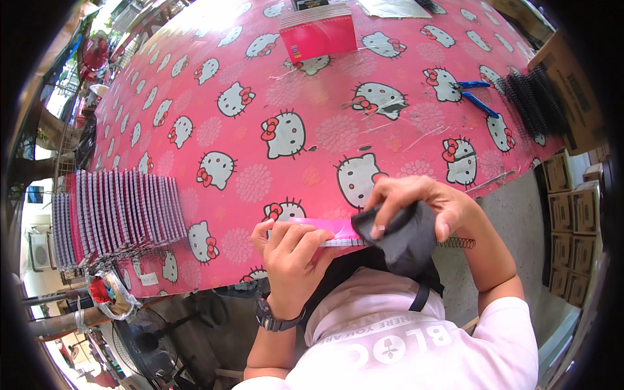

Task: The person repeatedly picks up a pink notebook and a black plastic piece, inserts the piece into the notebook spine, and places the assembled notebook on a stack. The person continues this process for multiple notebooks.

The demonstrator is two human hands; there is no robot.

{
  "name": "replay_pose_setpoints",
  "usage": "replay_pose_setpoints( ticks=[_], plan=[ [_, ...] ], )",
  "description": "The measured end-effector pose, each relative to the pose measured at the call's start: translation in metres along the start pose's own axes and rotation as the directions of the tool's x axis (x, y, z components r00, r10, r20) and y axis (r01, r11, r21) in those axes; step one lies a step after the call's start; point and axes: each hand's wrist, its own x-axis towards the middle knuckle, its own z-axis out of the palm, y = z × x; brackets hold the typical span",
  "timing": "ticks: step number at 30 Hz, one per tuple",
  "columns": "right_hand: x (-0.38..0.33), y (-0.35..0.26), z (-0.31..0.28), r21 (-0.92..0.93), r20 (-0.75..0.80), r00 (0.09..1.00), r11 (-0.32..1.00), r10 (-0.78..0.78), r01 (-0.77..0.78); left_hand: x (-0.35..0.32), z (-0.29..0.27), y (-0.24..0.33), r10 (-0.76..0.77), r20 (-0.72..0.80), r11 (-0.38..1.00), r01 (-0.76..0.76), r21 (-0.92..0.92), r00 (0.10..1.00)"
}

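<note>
At the table's near edge, my left hand [290, 259] grips a thin pink notebook [315, 227] with its white page edges toward me. My right hand [422, 198] is closed on a dark grey, cloth-like piece [408, 244] pressed against the notebook's right end. Out of the right side of that piece sticks a black spiral binding coil [463, 243]. How far the coil runs into the notebook is hidden by the cloth and fingers.
Spiral-bound notebooks [127, 211] stand stacked at the left. Pink notebooks [322, 39] are piled at the far side of the patterned table [253, 156]. Blue-handled pliers [478, 99], black coils [536, 104] and a cardboard box [575, 91] lie right. A fan [146, 344] stands below left.
</note>
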Motion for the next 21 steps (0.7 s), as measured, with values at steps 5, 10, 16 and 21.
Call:
replay_pose_setpoints(
  ticks=[5,10,16,21],
  plan=[
    [0.007,0.001,-0.006,-0.508,-0.176,0.979,0.843,0.099,-0.177,0.000,0.000,-0.001,0.013,-0.024,0.999,-0.014,-0.030,1.000],
    [0.021,0.005,-0.001,-0.733,-0.240,0.958,0.618,0.157,-0.285,-0.001,0.000,-0.001,-0.014,-0.021,0.999,0.013,-0.044,1.000],
    [0.027,0.018,0.004,-0.686,-0.194,0.967,0.682,0.163,-0.252,-0.005,0.004,-0.005,-0.105,-0.036,0.983,0.099,-0.152,0.994],
    [0.034,0.013,0.002,-0.080,0.012,1.000,0.997,-0.022,0.023,-0.007,0.003,-0.035,-0.272,-0.089,0.772,0.163,-0.614,0.958]
  ],
)
